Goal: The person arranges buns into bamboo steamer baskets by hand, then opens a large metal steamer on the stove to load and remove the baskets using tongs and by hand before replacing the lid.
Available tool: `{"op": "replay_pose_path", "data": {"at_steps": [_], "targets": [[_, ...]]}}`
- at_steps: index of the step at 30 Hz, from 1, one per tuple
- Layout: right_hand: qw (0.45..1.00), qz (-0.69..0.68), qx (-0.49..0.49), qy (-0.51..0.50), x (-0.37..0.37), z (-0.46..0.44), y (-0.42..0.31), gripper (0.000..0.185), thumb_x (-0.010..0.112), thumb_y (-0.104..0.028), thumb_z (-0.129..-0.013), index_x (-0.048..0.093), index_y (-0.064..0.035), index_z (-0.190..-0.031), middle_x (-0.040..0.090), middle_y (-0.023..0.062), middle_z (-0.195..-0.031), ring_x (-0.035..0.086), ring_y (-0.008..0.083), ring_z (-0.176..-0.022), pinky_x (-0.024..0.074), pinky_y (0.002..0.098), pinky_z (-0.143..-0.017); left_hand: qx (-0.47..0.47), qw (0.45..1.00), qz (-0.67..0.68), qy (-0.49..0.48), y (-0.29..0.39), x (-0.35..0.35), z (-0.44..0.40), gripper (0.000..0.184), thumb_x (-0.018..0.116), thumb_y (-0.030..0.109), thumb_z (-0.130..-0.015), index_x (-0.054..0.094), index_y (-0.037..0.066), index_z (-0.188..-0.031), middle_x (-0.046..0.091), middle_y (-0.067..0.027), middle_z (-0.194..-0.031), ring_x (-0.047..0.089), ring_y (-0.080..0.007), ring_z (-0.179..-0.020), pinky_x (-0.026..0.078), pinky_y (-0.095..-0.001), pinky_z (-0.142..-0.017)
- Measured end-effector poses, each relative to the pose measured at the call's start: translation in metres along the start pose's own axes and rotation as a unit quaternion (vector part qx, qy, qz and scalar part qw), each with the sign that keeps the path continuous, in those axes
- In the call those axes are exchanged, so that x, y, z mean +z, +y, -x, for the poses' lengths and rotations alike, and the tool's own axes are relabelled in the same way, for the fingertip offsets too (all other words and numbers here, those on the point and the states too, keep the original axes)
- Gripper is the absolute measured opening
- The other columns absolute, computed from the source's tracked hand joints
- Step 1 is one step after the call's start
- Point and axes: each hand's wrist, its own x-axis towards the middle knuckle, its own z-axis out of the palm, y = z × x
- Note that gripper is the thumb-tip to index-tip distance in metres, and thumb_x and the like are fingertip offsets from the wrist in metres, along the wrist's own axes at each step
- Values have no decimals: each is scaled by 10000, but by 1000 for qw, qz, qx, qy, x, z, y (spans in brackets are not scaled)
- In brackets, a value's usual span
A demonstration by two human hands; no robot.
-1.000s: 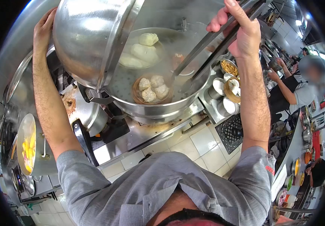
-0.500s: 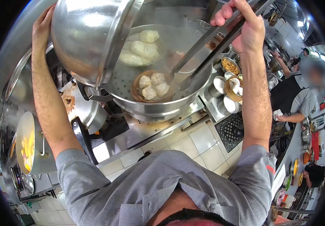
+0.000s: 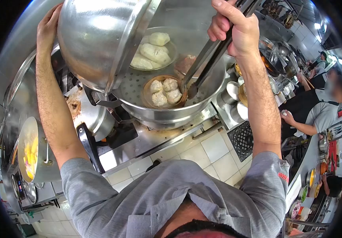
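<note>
A large domed metal lid [image 3: 95,43] is tilted up over the left side of the steamer pot [image 3: 171,112]. My left hand [image 3: 48,29] grips its far left side, the fingertips partly hidden behind the dome. In my right hand [image 3: 236,27] are long metal tongs [image 3: 208,57], pointed down into the pot. Their tips meet the right rim of a small round bamboo basket [image 3: 149,101]; I cannot tell how firmly they pinch it. Several pale dumplings [image 3: 159,99] sit in the basket. Behind it, a plate [image 3: 171,59] carries white buns [image 3: 155,53], and reddish food [image 3: 187,63] lies to the right.
A lidded pot [image 3: 93,111] with a black handle [image 3: 87,144] stands left of the steamer. Further left is a pot of yellow food [image 3: 30,156]. Metal containers [image 3: 233,90] line the right side. A co-worker in a dark apron [image 3: 303,107] stands beyond my right arm.
My right hand has moved left, and the tongs' jaws have narrowed and reached the basket's rim. The basket sits slightly further right. The lid has shifted a little to the right.
</note>
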Motion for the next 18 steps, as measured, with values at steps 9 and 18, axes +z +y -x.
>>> {"op": "replay_pose_path", "data": {"at_steps": [9, 18], "targets": [[983, 71, -140, 90, -13, -18, -64, 242, 592, -127, -802, 479, -109, -588, 402, -35, -422, 426, 84, -323, 427, 257, -314, 27, 999, -34, 7, -2, 1, 0, 334, 523, 263, -904, 607, 39, -1138, 632, -70, -1056, 576, -134, -968, 437, -244, -846], [960, 128, -211, 136, -34, -46, -69, 249, 611, -130, -801, 484, -68, -596, 397, 1, -439, 416, 123, -339, 386, 288, -342, 21, 999, -25, -5, -3, 0, 0, 345, 529, 270, -900, 603, 34, -1141, 629, -71, -1065, 575, -136, -972, 436, -244, -848]]}}
